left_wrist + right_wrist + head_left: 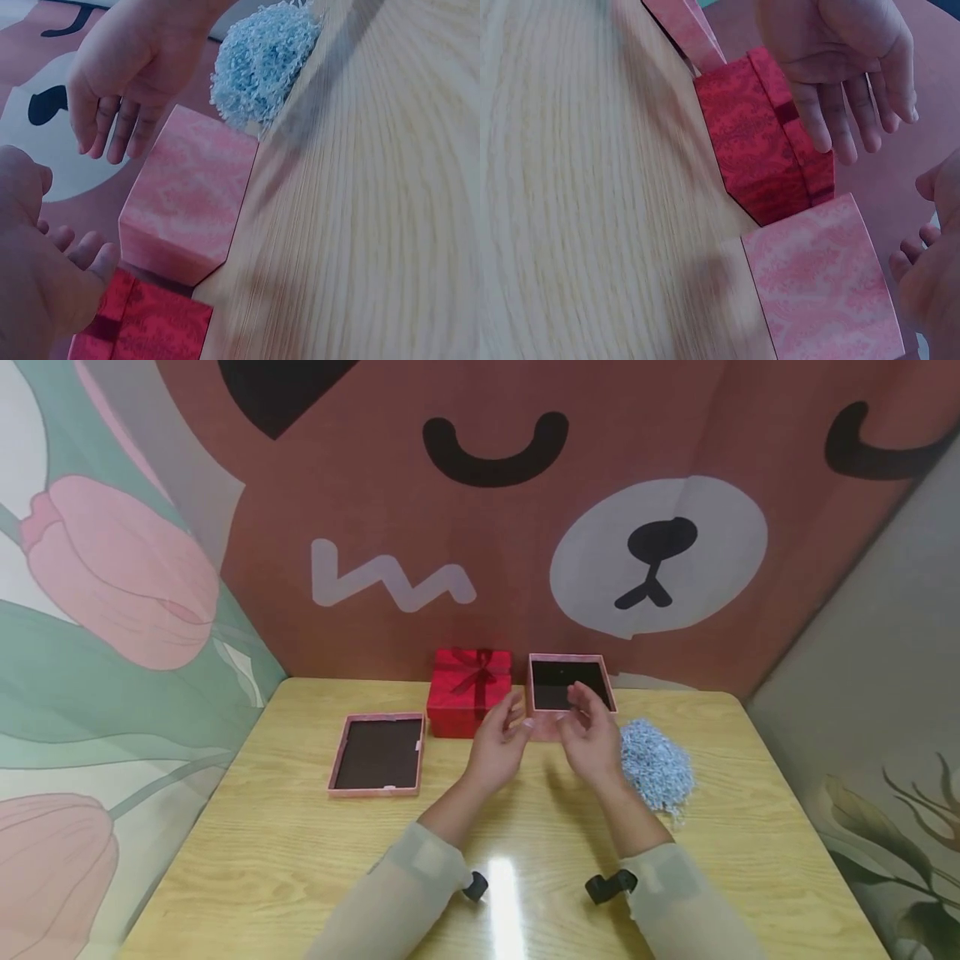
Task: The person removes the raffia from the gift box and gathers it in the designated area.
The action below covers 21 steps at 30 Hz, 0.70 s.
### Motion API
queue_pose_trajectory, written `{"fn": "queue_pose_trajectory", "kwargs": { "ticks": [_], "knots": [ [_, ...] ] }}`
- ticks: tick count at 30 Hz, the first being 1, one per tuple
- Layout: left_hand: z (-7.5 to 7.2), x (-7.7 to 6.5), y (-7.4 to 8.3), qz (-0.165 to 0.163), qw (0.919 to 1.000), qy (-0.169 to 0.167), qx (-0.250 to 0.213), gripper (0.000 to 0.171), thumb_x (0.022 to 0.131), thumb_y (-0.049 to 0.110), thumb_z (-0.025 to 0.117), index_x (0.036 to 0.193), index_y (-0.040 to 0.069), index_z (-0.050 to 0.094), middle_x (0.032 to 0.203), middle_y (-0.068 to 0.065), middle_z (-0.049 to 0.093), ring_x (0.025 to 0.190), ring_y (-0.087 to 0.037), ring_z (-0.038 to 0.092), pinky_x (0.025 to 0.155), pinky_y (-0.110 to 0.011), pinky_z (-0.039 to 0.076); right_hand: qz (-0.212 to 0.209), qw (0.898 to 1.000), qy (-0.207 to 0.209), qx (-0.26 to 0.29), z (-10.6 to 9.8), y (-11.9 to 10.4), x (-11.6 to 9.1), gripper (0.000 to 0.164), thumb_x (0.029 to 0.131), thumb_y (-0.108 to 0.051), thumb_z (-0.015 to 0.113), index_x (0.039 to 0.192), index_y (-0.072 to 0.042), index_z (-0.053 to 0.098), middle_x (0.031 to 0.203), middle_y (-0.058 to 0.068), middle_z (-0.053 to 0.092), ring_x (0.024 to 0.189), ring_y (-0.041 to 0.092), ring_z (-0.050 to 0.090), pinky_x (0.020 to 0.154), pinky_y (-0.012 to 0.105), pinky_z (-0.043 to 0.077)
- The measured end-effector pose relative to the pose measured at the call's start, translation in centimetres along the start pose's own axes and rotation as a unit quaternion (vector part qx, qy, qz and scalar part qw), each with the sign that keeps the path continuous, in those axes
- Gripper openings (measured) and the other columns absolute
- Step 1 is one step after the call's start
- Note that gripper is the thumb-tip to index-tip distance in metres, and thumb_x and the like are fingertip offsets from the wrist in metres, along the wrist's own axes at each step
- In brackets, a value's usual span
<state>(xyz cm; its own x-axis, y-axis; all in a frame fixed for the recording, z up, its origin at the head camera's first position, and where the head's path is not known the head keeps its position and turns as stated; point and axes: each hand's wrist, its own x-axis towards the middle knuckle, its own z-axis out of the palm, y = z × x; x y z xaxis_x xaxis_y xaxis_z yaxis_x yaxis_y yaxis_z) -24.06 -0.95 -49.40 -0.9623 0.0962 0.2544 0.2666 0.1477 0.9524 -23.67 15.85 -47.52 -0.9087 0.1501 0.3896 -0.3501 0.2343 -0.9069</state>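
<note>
Both hands hover over the table with palms turned toward each other and nothing between them. My left hand [498, 745] is in front of a red gift box [468, 697] with a dark ribbon bow, its fingers loosely bent. Just in front of the pink box [551, 727], which stands uncovered with a dark inside, is my right hand [592, 739], fingers relaxed. In the left wrist view the pink box [191, 187] shows its patterned side below the right hand. To the right lies a heap of light blue shredded paper [656, 764], partly behind the right hand.
A shallow pink lid [375, 792] lies inside up on the left of the table [285, 860]. Behind the table hangs a cloth [375, 635] with a cartoon bear face. Black wrist cameras sit by the sleeves [408, 877].
</note>
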Motion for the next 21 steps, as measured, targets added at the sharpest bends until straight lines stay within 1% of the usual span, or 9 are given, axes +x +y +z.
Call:
{"fn": "queue_pose_trajectory", "kwargs": {
  "ticks": [3, 6, 9, 13, 17, 21],
  "knots": [
    [-0.7, -0.1, -0.3, 0.008, 0.9998, 0.015, 0.006, 0.053, 0.102, 0.015, 0.067, 0.153, 0.009, 0.052, 0.144, -0.01, 0.057, 0.129, -0.033, 0.06, 0.102, -0.036, 0.055, -0.013, 1.0, -0.01, 0.001, 0.5, -1.5, -0.4, 0.057, 0.091, 0.017, 0.063, 0.145, 0.015, 0.046, 0.141, 0.035, 0.054, 0.129, 0.051, 0.054, 0.111, 0.06, 0.044],
    [-1.4, -0.2, -0.5, 0.014, 0.9993, 0.034, 0.006, 0.049, 0.101, 0.011, 0.068, 0.149, 0.008, 0.056, 0.138, -0.013, 0.058, 0.123, -0.03, 0.063, 0.099, -0.036, 0.057, -0.017, 1.0, -0.021, 0.001, 1.1, -2.1, -0.7, 0.058, 0.09, 0.017, 0.063, 0.145, 0.016, 0.045, 0.14, 0.035, 0.054, 0.128, 0.051, 0.055, 0.109, 0.061, 0.045],
    [-2.1, -0.3, -0.5, 0.013, 0.9989, 0.045, 0.011, 0.048, 0.1, 0.01, 0.069, 0.146, 0.005, 0.058, 0.136, -0.015, 0.058, 0.12, -0.028, 0.064, 0.098, -0.036, 0.058, -0.013, 0.999, -0.028, 0.007, 1.7, -0.9, -0.7, 0.06, 0.09, 0.016, 0.064, 0.147, 0.013, 0.045, 0.141, 0.033, 0.054, 0.127, 0.051, 0.055, 0.109, 0.06, 0.045],
    [-3.1, -0.4, -0.5, 0.018, 0.9981, 0.056, 0.015, 0.045, 0.1, 0.01, 0.068, 0.144, 0.003, 0.059, 0.134, -0.017, 0.058, 0.117, -0.027, 0.064, 0.096, -0.037, 0.058, -0.005, 0.999, -0.037, 0.011, 2.6, 1.2, -0.6, 0.06, 0.092, 0.01, 0.068, 0.148, 0.005, 0.047, 0.142, 0.026, 0.057, 0.126, 0.045, 0.059, 0.108, 0.054, 0.049],
    [-4.1, -0.5, -0.9, 0.024, 0.9968, 0.074, 0.016, 0.044, 0.1, 0.008, 0.068, 0.143, 0.003, 0.061, 0.132, -0.019, 0.059, 0.115, -0.028, 0.064, 0.095, -0.041, 0.059, -0.01, 0.999, -0.048, -0.003, 3.3, 1.9, -0.8, 0.059, 0.093, 0.002, 0.073, 0.147, 0.003, 0.049, 0.14, 0.023, 0.06, 0.124, 0.04, 0.062, 0.105, 0.049, 0.052],
    [-5.3, -0.6, -1.2, 0.018, 0.9959, 0.085, 0.024, 0.044, 0.1, 0.01, 0.068, 0.143, 0.004, 0.06, 0.132, -0.017, 0.059, 0.116, -0.026, 0.063, 0.096, -0.043, 0.058, -0.017, 0.998, -0.055, -0.005, 3.9, 1.9, -1.0, 0.059, 0.092, 0.002, 0.073, 0.147, 0.005, 0.05, 0.137, 0.023, 0.062, 0.123, 0.044, 0.062, 0.104, 0.051, 0.053]
  ]
}}
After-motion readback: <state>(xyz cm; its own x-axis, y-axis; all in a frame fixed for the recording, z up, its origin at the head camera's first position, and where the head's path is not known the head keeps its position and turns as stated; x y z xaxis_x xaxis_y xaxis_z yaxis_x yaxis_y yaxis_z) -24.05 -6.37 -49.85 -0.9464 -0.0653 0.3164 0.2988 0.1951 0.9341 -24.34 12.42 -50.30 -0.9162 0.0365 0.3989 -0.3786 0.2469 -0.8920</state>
